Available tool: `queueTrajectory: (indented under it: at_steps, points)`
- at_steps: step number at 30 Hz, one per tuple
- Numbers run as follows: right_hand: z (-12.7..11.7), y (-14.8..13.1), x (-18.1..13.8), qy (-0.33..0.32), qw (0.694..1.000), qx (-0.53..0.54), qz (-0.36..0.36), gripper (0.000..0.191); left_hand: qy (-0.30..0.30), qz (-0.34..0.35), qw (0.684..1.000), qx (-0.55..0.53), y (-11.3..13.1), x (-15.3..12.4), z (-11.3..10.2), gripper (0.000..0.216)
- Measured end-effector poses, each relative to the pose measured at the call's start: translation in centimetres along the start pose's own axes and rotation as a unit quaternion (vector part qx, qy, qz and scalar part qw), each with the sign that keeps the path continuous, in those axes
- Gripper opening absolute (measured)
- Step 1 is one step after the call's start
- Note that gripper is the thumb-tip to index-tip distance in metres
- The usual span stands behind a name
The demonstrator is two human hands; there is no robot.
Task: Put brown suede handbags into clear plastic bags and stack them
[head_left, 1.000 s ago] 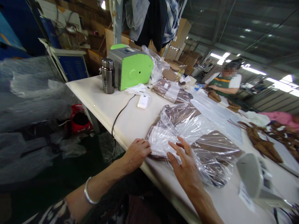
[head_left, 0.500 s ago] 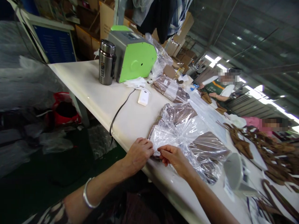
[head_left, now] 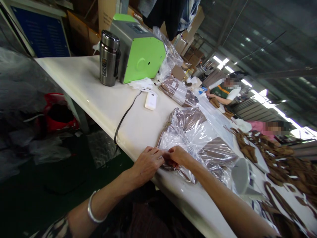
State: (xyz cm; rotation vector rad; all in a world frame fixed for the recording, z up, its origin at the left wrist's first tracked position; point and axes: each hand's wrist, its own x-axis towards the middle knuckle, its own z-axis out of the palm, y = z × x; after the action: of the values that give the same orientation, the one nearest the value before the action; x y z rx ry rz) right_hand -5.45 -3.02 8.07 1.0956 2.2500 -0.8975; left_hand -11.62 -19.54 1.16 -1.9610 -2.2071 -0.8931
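Both hands are on the near end of the plastic bag [head_left: 190, 132]. Left hand [head_left: 148, 163]: fingers curled, knuckles up, pinching the bag's edge right at the table's front lip. Right hand [head_left: 177, 156]: also curled closed, fingertips meeting the left's, gripping the same crumpled edge. Exact pinch point is hidden under the fingers. Silver bracelet [head_left: 92, 211] on the left wrist.

The bag lies flat on the white table [head_left: 81, 82], close to the front edge, running away from the hands toward upper right. It's clear film, wrinkled, with a folded brown garment [head_left: 218, 150] inside. The near end is mostly bunched film.

Around it:
- Small white box [head_left: 151, 100] just beyond the bag, to the left. A black cable [head_left: 125, 115] runs past it and drops over the table edge.
- Steel flask [head_left: 108, 58] further back, upright, right against or just beside a grey-and-green machine [head_left: 138, 49].
- Second bagged garment [head_left: 178, 92] behind the white box, right of the machine.
- White-grey tool [head_left: 241, 177] lying just right of the bag; can't tell what it is.
- Heap of brown pieces [head_left: 272, 158] across the far right of the table.

Two other people are at the far end. One is in a green-and-white top [head_left: 223, 92], hands on brown pieces. The other is in pink [head_left: 257, 126], mostly hidden. Red basket [head_left: 58, 112] on the floor left of the table.
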Motion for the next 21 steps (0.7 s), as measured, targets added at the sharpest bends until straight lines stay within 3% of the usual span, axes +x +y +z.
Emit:
queueTrajectory:
  at_steps: [3, 7, 14, 16, 19, 21]
  points:
    - [-0.8, -0.7, 0.5, -0.013, 0.992, -0.127, 0.012, 0.034, -0.014, 0.016, 1.0, 0.005, -0.3, 0.0, -0.1, 0.009]
    - [-1.7, -0.4, 0.2, 0.025, 0.983, -0.184, 0.01, 0.026, -0.022, 0.002, 1.0, 0.011, -0.4, 0.1, -0.1, 0.009]
    - [-3.8, 1.5, -2.2, 0.15, 0.961, -0.228, -0.041, 0.047, -0.031, -0.004, 0.999, 0.006, -0.4, 0.4, -0.6, 0.01]
    - [-4.3, 1.4, -2.3, 0.237, 0.95, -0.182, -0.087, 0.05, -0.039, -0.002, 0.999, 0.008, -0.3, 0.4, -0.8, 0.011]
    - [-3.1, 1.0, -0.9, 0.375, 0.889, -0.125, -0.233, 0.06, -0.043, -0.011, 0.999, 0.015, -0.3, 0.4, -0.9, 0.011]
    - [-1.1, 1.1, 1.0, 0.382, 0.861, -0.146, -0.303, 0.067, -0.035, -0.019, 0.999, 0.019, -0.4, 0.4, -0.8, 0.013]
